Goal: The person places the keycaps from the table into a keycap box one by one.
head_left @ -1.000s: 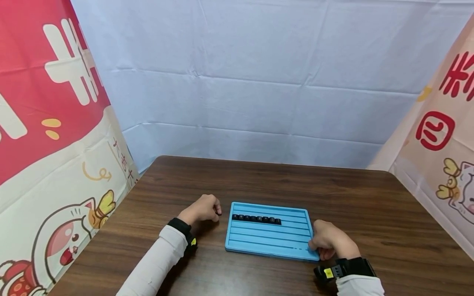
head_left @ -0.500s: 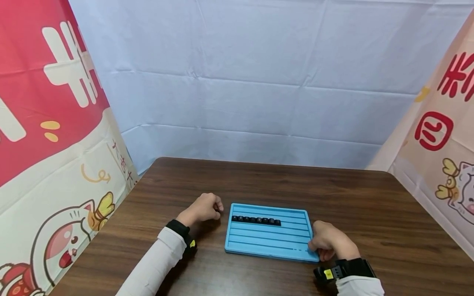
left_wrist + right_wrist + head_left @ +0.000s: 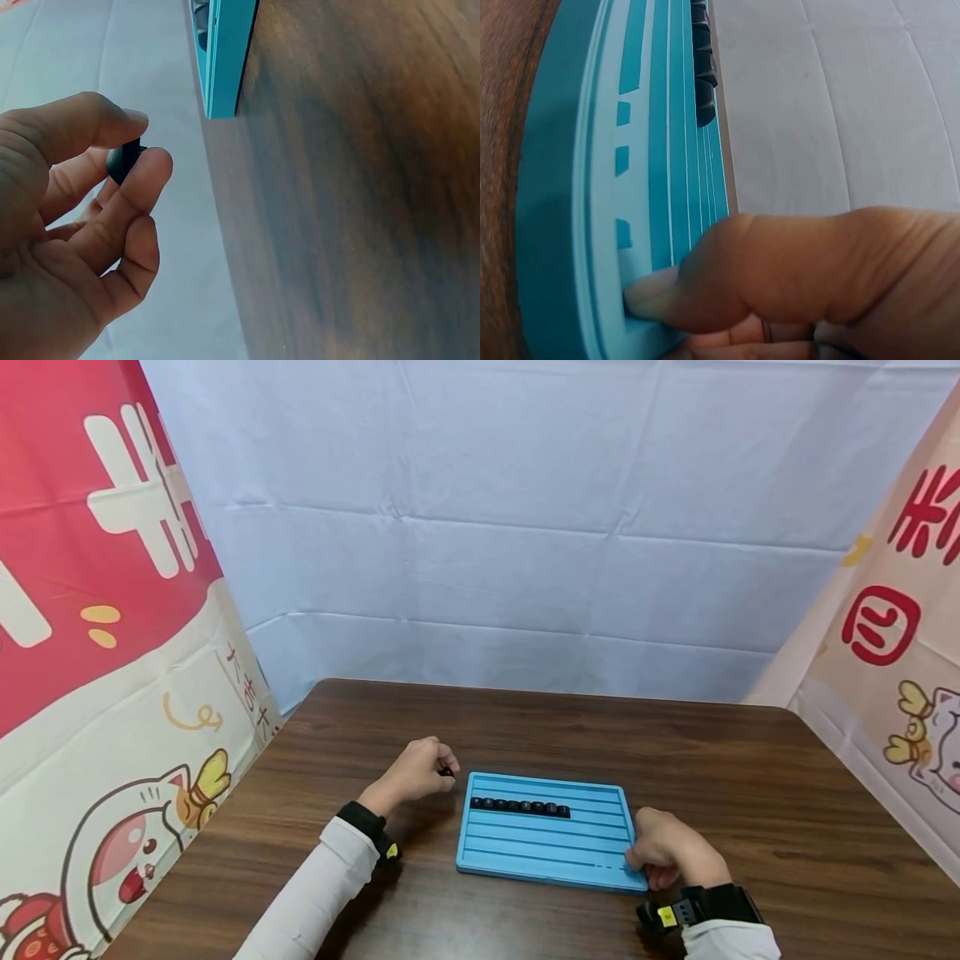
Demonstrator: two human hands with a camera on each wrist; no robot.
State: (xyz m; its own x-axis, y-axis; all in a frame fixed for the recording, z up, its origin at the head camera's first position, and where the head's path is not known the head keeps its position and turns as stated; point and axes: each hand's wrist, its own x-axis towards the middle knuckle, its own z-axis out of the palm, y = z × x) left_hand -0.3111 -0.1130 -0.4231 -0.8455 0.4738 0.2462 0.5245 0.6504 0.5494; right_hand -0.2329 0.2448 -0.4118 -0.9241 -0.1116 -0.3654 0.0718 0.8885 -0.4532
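A flat light-blue tray [image 3: 551, 852] with long parallel grooves lies on the table. Along one of its upper grooves, from the left end, runs a row of several black keycaps [image 3: 520, 807]. My left hand [image 3: 415, 774] is raised just off the tray's left edge. Its thumb and fingertips pinch a single black keycap [image 3: 124, 160], partly covered by the fingers. At the tray's near right corner my right hand [image 3: 667, 847] grips the rim. In the right wrist view its thumb [image 3: 705, 281] presses inside the corner, while the other fingers are mostly hidden beyond the edge.
The dark wood table [image 3: 540, 718] extends around the tray on every side. Behind it hangs a pale blue-white cloth [image 3: 510, 568], with printed cartoon cloths at left [image 3: 112, 710] and right [image 3: 892, 693]. Each wrist wears a black strap.
My left hand has turned and lifted slightly toward the tray's upper left corner, bringing the pinched keycap into sight. My right hand and the tray have stayed put.
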